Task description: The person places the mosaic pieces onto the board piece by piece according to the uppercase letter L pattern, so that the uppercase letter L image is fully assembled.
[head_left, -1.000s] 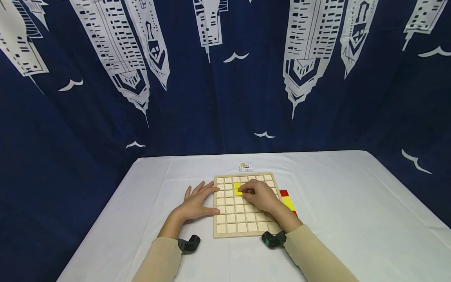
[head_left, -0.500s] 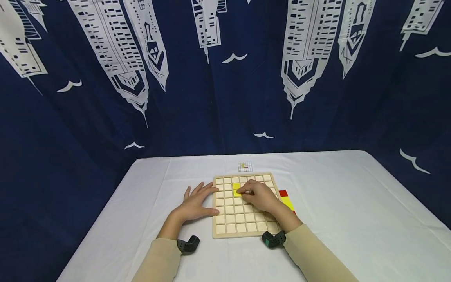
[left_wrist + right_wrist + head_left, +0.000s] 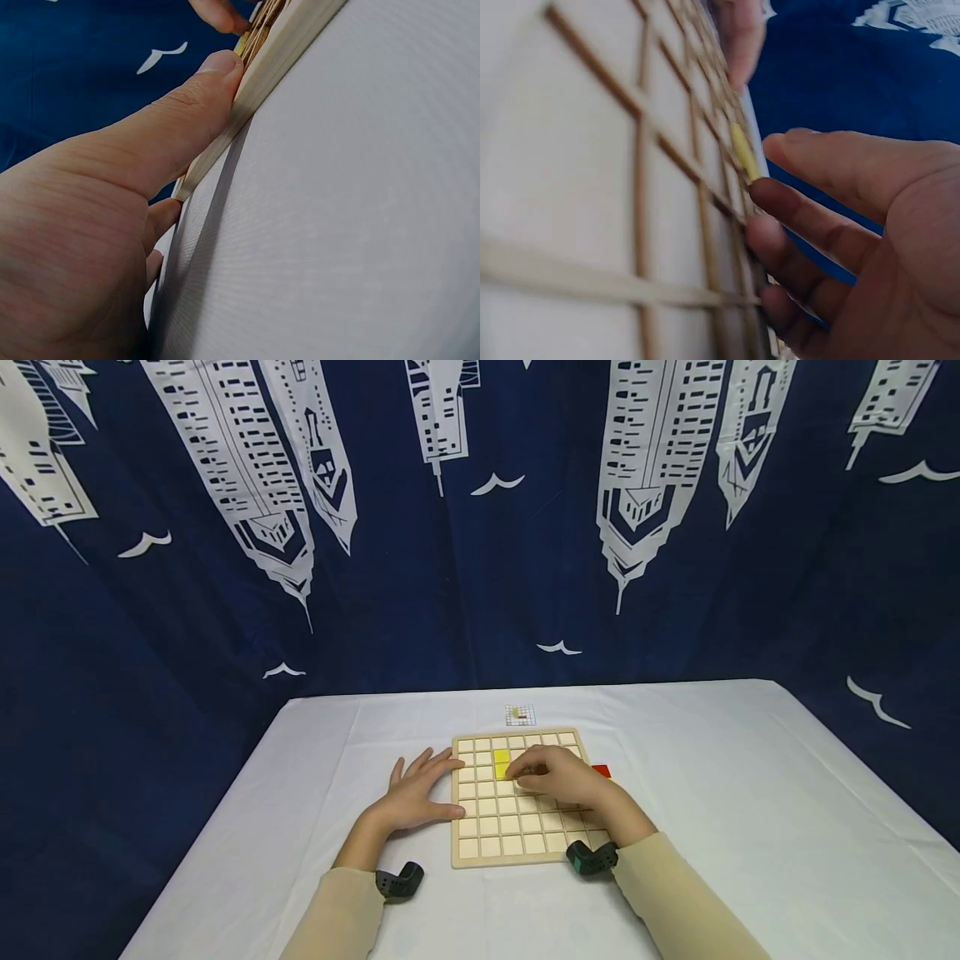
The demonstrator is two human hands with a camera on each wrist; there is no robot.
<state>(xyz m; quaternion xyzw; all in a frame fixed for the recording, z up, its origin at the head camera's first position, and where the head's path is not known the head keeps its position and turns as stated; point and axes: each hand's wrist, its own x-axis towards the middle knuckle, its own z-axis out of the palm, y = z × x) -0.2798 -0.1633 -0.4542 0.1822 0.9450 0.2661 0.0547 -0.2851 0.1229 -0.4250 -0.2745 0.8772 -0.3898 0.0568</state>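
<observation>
A wooden grid board lies on the table, with two yellow square tiles set one below the other in its cells. My left hand is spread along the board's left edge, and its thumb touches the frame. My right hand hovers over the grid, fingertips close by the lower yellow tile. In the right wrist view the thumb and fingers are apart with nothing seen between them, and one yellow tile shows beyond the fingertips. The right hand hides several cells.
A small printed grid card with coloured squares lies behind the board. To the right of the board is a red piece; the right forearm covers most of what lies there. A dark blue patterned curtain hangs behind the white table.
My right hand has drawn slightly back to the right from the lower yellow tile, uncovering more of it. The forearm now covers more of the coloured pieces. The left hand stays in place.
</observation>
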